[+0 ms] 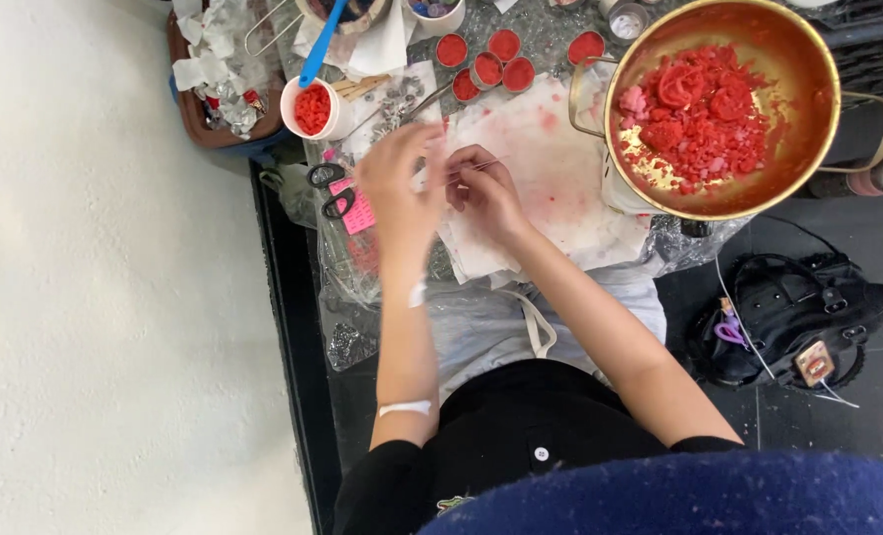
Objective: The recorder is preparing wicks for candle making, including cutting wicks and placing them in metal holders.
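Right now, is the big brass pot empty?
No, the brass pot holds a heap of red wax chunks covering much of its bottom.

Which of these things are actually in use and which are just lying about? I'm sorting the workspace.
In use:
left hand
right hand, pinching a thin white strand
stained white paper under both hands

Lying about:
scissors
brass pot of red chunks
small red-filled tins
black bag
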